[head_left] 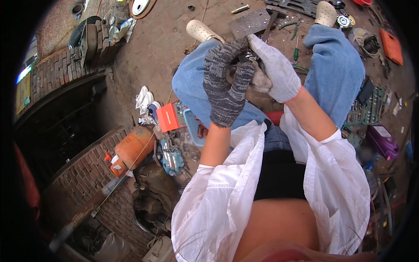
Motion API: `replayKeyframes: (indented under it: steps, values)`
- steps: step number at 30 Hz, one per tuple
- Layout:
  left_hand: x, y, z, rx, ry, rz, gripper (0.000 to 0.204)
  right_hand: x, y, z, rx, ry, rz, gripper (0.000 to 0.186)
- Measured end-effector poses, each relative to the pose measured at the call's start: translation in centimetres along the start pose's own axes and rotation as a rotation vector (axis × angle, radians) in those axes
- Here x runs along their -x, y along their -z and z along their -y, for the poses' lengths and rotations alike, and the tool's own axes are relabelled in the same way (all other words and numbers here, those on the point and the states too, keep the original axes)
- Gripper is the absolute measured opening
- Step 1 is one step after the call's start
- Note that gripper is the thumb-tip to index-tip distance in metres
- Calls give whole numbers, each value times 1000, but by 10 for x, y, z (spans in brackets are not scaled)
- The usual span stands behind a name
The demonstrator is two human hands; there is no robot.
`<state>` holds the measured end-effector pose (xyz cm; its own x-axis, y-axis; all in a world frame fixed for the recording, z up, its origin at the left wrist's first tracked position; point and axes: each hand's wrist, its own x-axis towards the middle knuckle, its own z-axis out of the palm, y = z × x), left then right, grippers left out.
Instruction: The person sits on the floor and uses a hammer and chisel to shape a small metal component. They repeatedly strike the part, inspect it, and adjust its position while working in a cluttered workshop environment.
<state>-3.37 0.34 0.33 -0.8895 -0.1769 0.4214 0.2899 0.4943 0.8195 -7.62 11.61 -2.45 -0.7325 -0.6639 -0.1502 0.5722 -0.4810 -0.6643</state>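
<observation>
My left hand [223,83], in a dark grey striped knit glove, curls its fingers and thumb round a small dark metal part [250,56] with shiny bits. My right hand [279,72], in a white knit glove, closes on the same part from the other side. Both hands meet in front of me, between my knees. Most of the part is hidden by the gloves, so its exact kind does not show. Beyond the hands, a hammer [271,22] rests across a flat metal plate [244,25] on the ground. Green-handled pliers [295,29] and a green-handled screwdriver [296,52] lie right of it.
At left are a red box [167,118], a blue tray [190,124], white shoes [144,99] and an orange gas cylinder [136,140] by a brick wall [89,161]. At right lie an orange case [391,47], a green tool-set case [372,107] and a purple jug [381,142].
</observation>
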Motion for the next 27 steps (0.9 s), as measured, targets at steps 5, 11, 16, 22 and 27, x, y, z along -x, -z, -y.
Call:
replayKeyframes:
  steps: [5, 11, 16, 22, 27]
  values:
    - [3, 12, -2, 185, 340, -159, 11, 3, -4, 10, 612, 354, -142, 35]
    - [5, 9, 1, 248, 395, -205, 21, 10, -19, 26, 744, 268, -146, 23]
    - [2, 14, -5, 344, 578, -103, 25, 5, -3, 14, 996, 689, -229, 20]
    - [-2, 28, 3, 492, 542, 80, 23, 7, -8, 24, 1238, 636, -156, 14]
    - [-12, 34, -20, 284, 558, 254, 12, 7, -6, 22, 1250, 735, -129, 13]
